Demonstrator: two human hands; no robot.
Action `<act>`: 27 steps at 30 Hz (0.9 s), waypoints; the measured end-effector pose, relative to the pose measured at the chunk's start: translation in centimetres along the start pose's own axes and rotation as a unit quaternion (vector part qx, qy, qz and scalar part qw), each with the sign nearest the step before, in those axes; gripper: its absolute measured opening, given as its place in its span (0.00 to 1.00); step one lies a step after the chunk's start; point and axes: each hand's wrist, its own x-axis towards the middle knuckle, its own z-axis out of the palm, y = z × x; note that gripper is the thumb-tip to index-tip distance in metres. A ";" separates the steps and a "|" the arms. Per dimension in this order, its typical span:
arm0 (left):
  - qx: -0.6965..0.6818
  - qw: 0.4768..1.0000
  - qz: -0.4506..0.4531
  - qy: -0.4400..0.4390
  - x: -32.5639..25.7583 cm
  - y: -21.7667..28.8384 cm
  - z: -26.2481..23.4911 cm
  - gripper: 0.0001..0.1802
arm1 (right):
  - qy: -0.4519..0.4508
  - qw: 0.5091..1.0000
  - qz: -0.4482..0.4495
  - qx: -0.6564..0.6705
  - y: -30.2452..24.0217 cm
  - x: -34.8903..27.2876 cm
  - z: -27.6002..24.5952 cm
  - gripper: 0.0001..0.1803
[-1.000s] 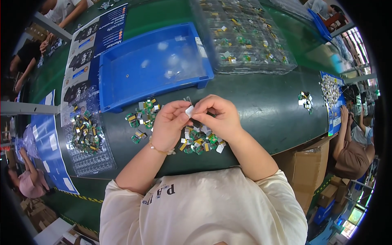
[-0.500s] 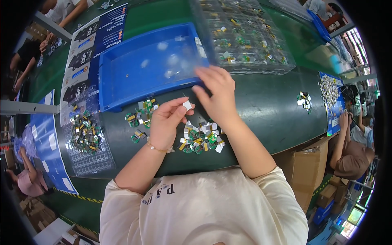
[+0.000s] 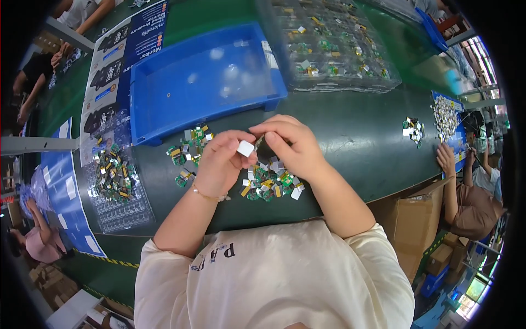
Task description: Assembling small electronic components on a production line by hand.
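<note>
My left hand pinches a small circuit board with a white square face between thumb and fingers. Close beside it, my right hand has its thumb and forefinger together at a thin dark piece, too small to make out. Just below both hands lies a loose pile of small green circuit boards with white squares and gold-coloured strips. To the left of my left hand is a smaller group of the same boards, with a single board near it.
A blue bin stands beyond my hands. Stacked clear trays of boards stand at the back right. A clear tray bearing a board pile lies left. Small piles lie right, near a co-worker's hand. A cardboard box stands below the table edge.
My right hand has come down and left from the blue bin's near corner to my left hand, its fingers closing. The white square in my left hand has tilted. At the right, a co-worker's hand has reached in.
</note>
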 end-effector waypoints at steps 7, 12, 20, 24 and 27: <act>-0.057 0.996 -0.045 0.049 0.3 0.3 0.2 0.13 | -0.064 0.935 0.250 0.244 -0.7 -0.6 -0.4 0.05; -0.027 0.997 -0.060 0.042 0.5 0.0 -0.5 0.10 | -0.030 0.903 0.291 0.314 -0.9 0.0 -0.5 0.03; 0.164 0.982 0.000 0.093 0.5 -0.6 0.9 0.08 | -0.036 0.944 0.278 0.173 -0.7 0.0 -1.1 0.05; 0.144 0.984 -0.028 0.096 0.5 -0.9 0.0 0.10 | -0.057 0.980 0.160 0.101 0.1 -0.1 -1.1 0.05; 0.099 0.991 -0.061 0.073 0.6 -0.8 -0.4 0.10 | -0.058 0.971 0.185 0.140 0.3 -0.2 -1.2 0.04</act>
